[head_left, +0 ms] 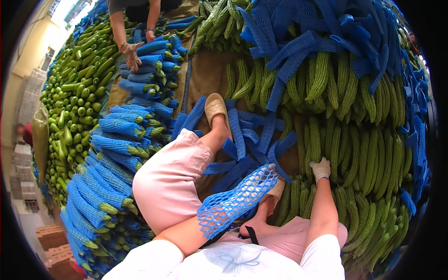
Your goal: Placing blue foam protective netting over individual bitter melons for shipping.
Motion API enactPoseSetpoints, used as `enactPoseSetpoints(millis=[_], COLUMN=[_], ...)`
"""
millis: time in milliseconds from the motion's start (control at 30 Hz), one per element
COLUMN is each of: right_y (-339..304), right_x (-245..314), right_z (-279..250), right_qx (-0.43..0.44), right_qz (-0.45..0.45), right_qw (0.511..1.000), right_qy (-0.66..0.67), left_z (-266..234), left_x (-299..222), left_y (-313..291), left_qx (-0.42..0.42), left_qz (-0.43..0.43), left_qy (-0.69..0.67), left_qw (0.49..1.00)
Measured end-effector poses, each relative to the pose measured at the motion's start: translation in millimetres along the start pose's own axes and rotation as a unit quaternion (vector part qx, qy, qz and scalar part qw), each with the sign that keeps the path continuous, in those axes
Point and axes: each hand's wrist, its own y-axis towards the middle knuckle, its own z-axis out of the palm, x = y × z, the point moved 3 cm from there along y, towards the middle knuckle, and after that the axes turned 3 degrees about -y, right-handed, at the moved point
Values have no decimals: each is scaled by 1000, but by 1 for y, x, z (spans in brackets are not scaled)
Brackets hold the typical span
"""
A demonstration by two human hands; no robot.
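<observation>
A blue foam net sleeve [233, 200] is stretched over my left forearm and my left hand [265, 178]. The fingertips show at its far end, and the mesh hides how the fingers are held. My right hand [321, 169], in a white glove, is closed around the near end of a long green bitter melon [314, 140] in the rows at the right. More bare bitter melons [368, 158] lie side by side around it. Loose flat blue net sleeves [237, 135] are scattered between my feet.
Sleeved bitter melons [100, 196] are stacked along my left. Beyond them lies a heap of smaller green gourds [77, 112]. Another person's hand [132, 55] reaches over the sleeved pile at the upper left. More blue nets [298, 28] cover the far right pile. Brown cloth [210, 70] lies in the middle.
</observation>
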Motion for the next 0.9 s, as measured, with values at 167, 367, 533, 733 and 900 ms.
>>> enactPoseSetpoints(millis=[167,367,533,733,900], right_y=[-33,-71,-98,-206,-250], right_x=[-4,63,86,91,70], right_z=[-2,-10,0,40,27], right_qx=[-55,210,322,339,368], right_qz=[-77,-39,5,-68,-91], right_qw=[958,576,310,384,471], right_qy=[270,789,895,856,797], left_z=[17,44,43,57,46], left_x=[-6,-27,-21,-30,-25], left_y=[9,8,9,0,-16], left_qx=[-66,-57,1,-6,-27], left_qz=[36,18,39,45,-30], left_qy=[227,374,510,521,470], left_qw=[971,926,859,853,882])
